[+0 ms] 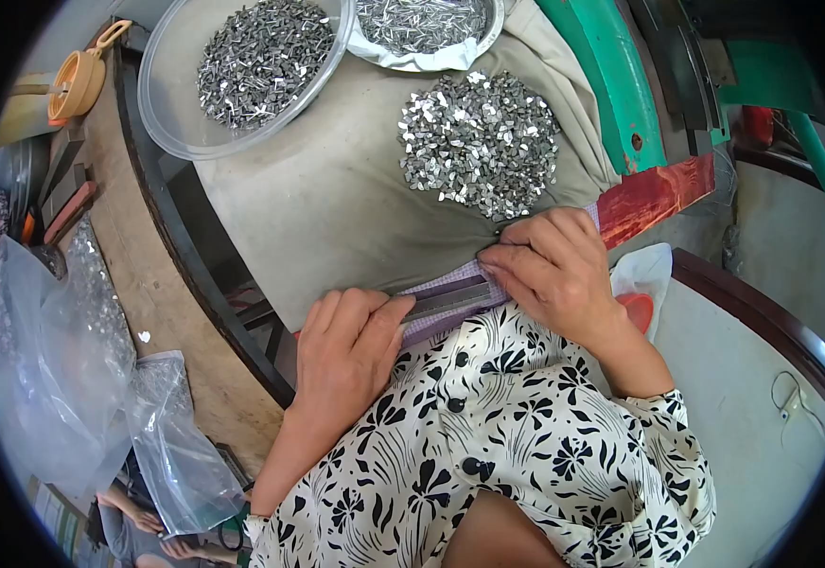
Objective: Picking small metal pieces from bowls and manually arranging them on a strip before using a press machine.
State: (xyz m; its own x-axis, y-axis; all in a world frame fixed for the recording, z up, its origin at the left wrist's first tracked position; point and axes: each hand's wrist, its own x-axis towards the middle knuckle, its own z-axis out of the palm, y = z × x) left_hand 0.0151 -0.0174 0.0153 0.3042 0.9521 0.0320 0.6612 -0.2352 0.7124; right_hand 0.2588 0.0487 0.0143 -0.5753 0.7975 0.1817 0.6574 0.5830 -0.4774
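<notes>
The grey metal strip [448, 301] is found between the two hands, close in front of the patterned shirt [460, 407] and over the purple checked cloth [446, 275]. Its long axis is laid crosswise to the body, with a slight rise from the left end to the right. From the left hand [348, 336], the strip is extended to the right and slightly away from the body; from the right hand [561, 273], it is extended to the left and slightly toward the body.

The left hand is judged the nearer: its thumb is set against the strip's left end, with the fingers curled in beside it. Whether the strip is clamped there cannot be told, as the undersides of the fingers are hidden. On the right hand, thumb and forefinger are drawn nearly together at the checked cloth, just beside the strip's right end. Contact with the strip, and anything pinched, cannot be confirmed.

A pile of small metal pieces [479, 142] is noted on the olive-grey cloth [318, 213], beyond the strip and nearer to the right hand. Farther out, more pieces are contained in a clear plastic bowl [165, 123] and a round metal pan [498, 21].
</notes>
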